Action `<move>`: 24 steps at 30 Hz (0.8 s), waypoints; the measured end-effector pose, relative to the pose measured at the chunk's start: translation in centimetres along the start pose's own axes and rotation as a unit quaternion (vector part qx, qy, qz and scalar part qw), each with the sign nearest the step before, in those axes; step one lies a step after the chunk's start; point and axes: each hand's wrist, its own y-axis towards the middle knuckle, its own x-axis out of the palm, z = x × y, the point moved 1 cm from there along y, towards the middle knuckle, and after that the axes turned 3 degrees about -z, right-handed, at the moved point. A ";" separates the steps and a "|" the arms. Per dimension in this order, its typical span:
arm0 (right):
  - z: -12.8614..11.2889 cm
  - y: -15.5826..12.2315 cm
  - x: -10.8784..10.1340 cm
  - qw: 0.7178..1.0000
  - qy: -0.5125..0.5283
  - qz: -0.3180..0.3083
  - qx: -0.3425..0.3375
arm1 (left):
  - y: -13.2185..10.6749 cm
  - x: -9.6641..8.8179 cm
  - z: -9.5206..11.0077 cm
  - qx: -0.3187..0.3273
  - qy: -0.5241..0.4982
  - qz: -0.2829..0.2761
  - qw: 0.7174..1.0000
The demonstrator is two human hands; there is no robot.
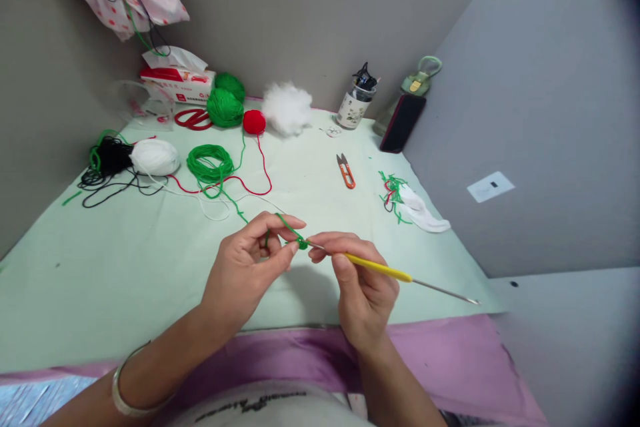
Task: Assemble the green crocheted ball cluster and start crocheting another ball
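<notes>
Between thumb and fingers, my left hand (pixel 253 263) pinches a small green crocheted piece (pixel 302 243). A strand of green yarn (pixel 289 224) runs over its raised index finger and down to the piece. My right hand (pixel 363 287) is closed around the yellow handle of a double-ended crochet hook (pixel 380 268). One metal tip meets the green piece; the other end sticks out to the lower right. The fingers partly hide the small piece. Beyond my left hand lies a loose coil of green yarn (pixel 210 165) on the pale green cloth (pixel 150 267).
At the back are a tissue box (pixel 185 85), red-handled scissors (pixel 194 119), green yarn balls (pixel 225 105), a red ball (pixel 255 122) and white stuffing (pixel 287 109). White yarn (pixel 156 157) lies left. Orange snips (pixel 346 172), a pen jar (pixel 354 109), phone (pixel 403 123) and yarn scraps (pixel 397 195) stand or lie right.
</notes>
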 end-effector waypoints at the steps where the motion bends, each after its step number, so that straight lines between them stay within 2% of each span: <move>1: 0.0 0.0 -0.1 1.000 -0.005 -0.003 -0.001 | 0.0 0.0 0.0 0.004 0.002 0.004 1.000; 4: 0.0 0.0 -0.3 1.000 -0.022 -0.019 -0.008 | -0.1 0.1 -0.1 0.034 0.024 0.023 0.999; 9: -0.1 0.0 -0.3 0.994 -0.084 -0.063 -0.040 | -0.4 0.5 -0.7 0.146 0.105 0.062 0.982; 11: -0.1 0.0 -0.1 0.991 -0.107 -0.060 -0.060 | -0.4 0.6 -0.8 0.155 0.109 0.067 0.979; 16: 0.2 0.1 0.3 0.987 -0.127 -0.045 -0.082 | -0.1 0.7 -0.8 0.107 0.048 0.074 0.990; 20: 0.4 -0.1 0.6 0.975 -0.167 -0.039 -0.137 | 0.4 0.7 -1.0 -0.001 -0.057 0.024 0.998; 24: 0.5 -0.5 0.8 0.967 -0.193 -0.031 -0.164 | 0.6 0.7 -1.2 -0.031 -0.131 -0.011 0.991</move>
